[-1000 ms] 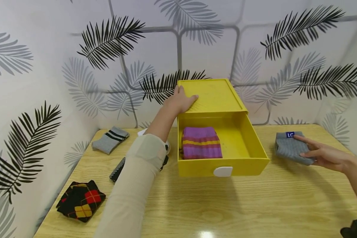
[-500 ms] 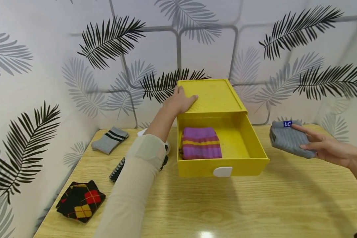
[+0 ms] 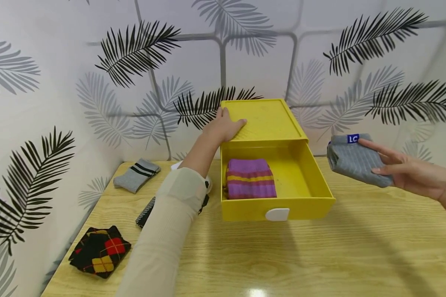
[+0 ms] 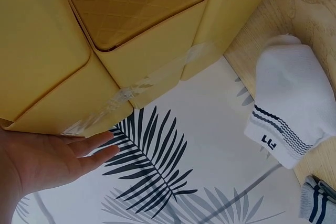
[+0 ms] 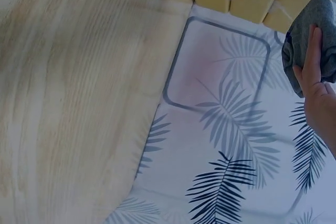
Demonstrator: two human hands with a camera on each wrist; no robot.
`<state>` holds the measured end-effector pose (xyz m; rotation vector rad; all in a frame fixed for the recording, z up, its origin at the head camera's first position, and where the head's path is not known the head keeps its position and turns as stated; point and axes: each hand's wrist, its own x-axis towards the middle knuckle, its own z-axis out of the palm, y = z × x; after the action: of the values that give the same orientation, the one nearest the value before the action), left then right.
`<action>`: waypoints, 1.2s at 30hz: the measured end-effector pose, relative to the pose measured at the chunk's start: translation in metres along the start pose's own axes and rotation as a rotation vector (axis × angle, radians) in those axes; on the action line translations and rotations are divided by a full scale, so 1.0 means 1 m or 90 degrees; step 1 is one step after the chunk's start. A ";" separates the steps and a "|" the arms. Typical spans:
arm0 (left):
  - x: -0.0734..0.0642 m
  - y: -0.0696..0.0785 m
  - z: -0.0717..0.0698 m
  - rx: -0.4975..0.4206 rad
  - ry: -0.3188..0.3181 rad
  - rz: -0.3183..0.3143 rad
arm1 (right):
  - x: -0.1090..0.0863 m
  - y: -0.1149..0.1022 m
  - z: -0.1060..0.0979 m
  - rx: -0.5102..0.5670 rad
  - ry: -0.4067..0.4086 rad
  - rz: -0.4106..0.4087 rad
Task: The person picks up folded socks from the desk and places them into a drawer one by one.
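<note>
A grey folded sock pair (image 3: 357,161) with a blue "LC" label is held up by my right hand (image 3: 409,171), thumb on the near face and a finger along the label. In the right wrist view the same grey bundle (image 5: 302,45) shows between fingers and thumb, with wall behind it. My left hand (image 3: 224,126) rests on the top left edge of a yellow drawer box (image 3: 267,119), its fingers extended. The open drawer (image 3: 301,209) has a white handle. On its left side lies a purple sock bundle (image 3: 250,177) with red and yellow stripes.
Left on the wooden table (image 3: 245,255) lie a grey sock bundle (image 3: 137,175) with black stripes, a black argyle one (image 3: 100,251) and a black-and-white one (image 3: 145,212). A white sock bundle (image 4: 294,93) sits beside the box. A leaf-patterned wall (image 3: 260,62) stands behind.
My right hand has lifted the grey sock pair off the table and carried it up and a little left toward the drawer. The left hand and the box stay put.
</note>
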<state>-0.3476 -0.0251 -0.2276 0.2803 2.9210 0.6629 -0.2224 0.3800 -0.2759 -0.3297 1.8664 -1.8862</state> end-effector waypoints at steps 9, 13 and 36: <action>-0.001 0.001 0.001 -0.001 0.001 -0.004 | -0.001 -0.030 0.025 -0.057 0.031 0.002; -0.001 0.001 0.001 -0.004 0.000 -0.003 | 0.000 -0.043 0.040 -0.106 0.019 -0.006; -0.002 0.000 0.004 -0.013 0.002 -0.008 | 0.034 -0.059 0.129 0.044 -0.217 0.057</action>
<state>-0.3455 -0.0239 -0.2306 0.2591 2.9150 0.6920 -0.1988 0.2486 -0.2169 -0.5015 1.5615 -1.7073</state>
